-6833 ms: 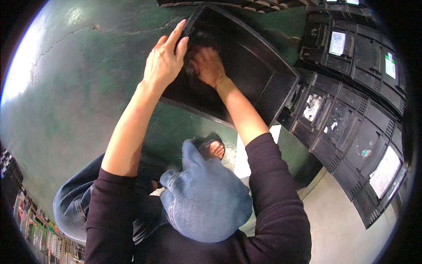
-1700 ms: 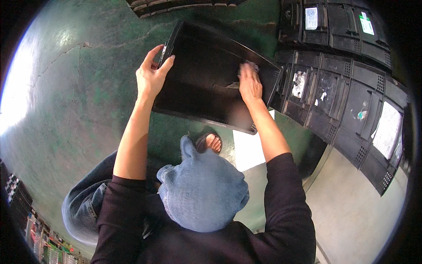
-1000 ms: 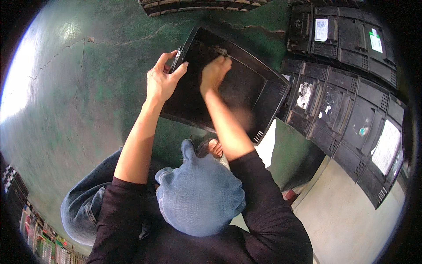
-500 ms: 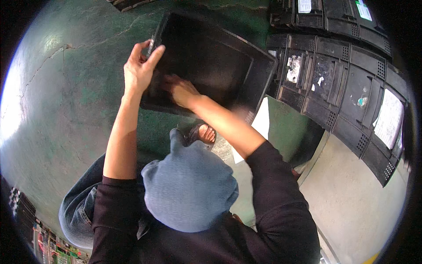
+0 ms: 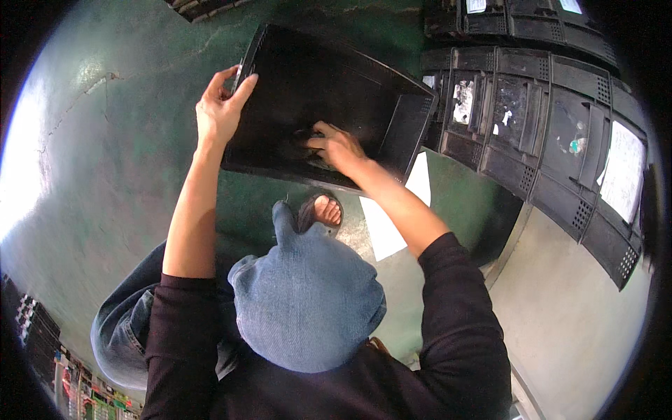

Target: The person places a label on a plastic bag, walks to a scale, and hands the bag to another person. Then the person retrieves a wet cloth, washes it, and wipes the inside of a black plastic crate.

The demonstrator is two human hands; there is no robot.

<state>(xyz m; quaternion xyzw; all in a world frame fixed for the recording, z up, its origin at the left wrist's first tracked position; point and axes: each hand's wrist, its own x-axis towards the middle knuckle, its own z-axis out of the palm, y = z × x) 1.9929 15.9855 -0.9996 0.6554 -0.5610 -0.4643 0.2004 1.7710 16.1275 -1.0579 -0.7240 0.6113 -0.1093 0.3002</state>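
A black rectangular plastic bin (image 5: pixel 392 133) lies tilted in front of me, its hollow inside facing up. My left hand (image 5: pixel 222 108) grips its left rim, thumb on the inner side and fingers curled over the edge. Inside the bin, my right hand (image 5: pixel 337 148) has its fingers bent down near the bottom. Beneath those fingers is something small and greyish that I cannot make out against the dark plastic.
Stacked black bins (image 5: pixel 518 119) with paper labels stand at the right. A white sheet of paper (image 5: pixel 387 227) lies between the bin and my right forearm. My sandalled foot (image 5: pixel 325 211) is on the green floor (image 5: pixel 126 161). Racked items (image 5: pixel 84 388) show at lower left.
My right hand has moved right, from the bin's left part toward the middle of its near side. The left hand keeps its hold on the rim, and the bin has barely shifted.
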